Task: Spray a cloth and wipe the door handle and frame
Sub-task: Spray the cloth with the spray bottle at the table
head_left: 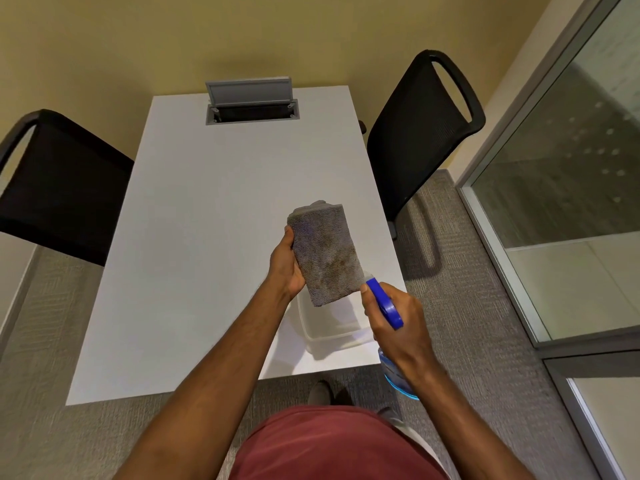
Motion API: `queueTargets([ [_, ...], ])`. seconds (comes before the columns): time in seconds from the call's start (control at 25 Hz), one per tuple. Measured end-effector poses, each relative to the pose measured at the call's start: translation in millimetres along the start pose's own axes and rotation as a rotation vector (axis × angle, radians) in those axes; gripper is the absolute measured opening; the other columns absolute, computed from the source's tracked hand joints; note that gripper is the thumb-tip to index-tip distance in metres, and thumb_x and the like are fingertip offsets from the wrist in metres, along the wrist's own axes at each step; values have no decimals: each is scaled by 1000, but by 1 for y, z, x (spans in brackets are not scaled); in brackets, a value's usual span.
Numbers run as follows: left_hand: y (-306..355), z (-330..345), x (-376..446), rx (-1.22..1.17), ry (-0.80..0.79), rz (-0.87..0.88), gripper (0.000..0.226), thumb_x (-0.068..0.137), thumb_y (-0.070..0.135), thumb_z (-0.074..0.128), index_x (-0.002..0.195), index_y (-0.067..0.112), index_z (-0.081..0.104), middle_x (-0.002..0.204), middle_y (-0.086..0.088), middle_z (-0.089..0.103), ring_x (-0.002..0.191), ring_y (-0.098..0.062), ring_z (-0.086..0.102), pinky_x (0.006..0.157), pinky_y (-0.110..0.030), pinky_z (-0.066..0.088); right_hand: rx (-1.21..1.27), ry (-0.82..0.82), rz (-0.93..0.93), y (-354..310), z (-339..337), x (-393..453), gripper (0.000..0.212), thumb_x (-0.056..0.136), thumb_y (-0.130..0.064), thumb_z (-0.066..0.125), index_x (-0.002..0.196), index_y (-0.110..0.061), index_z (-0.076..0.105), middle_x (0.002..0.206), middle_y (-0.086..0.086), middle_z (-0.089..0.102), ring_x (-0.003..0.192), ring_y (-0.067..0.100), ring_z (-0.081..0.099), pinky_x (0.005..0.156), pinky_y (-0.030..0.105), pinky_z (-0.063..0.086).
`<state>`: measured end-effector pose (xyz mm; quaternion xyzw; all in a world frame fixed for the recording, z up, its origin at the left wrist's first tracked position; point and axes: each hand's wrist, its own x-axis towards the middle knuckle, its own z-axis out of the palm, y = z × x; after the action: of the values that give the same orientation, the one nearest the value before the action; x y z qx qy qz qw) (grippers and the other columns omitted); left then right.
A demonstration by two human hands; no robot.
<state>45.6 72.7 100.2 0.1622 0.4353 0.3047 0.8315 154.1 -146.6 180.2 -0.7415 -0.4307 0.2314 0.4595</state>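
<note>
My left hand holds a folded grey cloth upright above the white table, fingers behind it and thumb at its left edge. The cloth's face shows darker patches. My right hand grips a spray bottle with a blue trigger head; the nozzle points at the cloth's lower right corner, almost touching it. The bottle's clear body with a bluish base hangs below my hand, mostly hidden. No door handle is in view.
A white table stands ahead with an open grey cable hatch at its far end. A clear plastic tub sits near its front right corner. Black mesh chairs flank it. A glass partition with a metal frame runs along the right.
</note>
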Motion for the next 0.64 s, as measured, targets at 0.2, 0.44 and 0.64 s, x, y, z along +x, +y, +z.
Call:
queueTargets([
  [0.2,9,2,-3,-92,15,1,55,109,52,40,141,12,59,132,-15,70,126,-33,64,98,-52,55,26,-76,18,8,-4,-3,47,96,-48,58,62,-16,51,50,5,49,46,32,50,44,48,44],
  [0.44,14,2,-8,-135,19,7,50,110,50,37,128,12,65,112,-13,78,111,-31,70,87,-52,56,124,-10,13,-1,-7,5,38,102,-30,61,67,-16,51,53,7,47,47,31,45,45,44,42],
  [0.64,16,-11,-7,-140,34,25,53,109,50,39,140,12,60,123,-14,75,118,-32,68,91,-52,56,181,166,-17,5,-9,39,30,100,-30,65,78,-14,52,64,15,54,57,38,55,56,48,51],
])
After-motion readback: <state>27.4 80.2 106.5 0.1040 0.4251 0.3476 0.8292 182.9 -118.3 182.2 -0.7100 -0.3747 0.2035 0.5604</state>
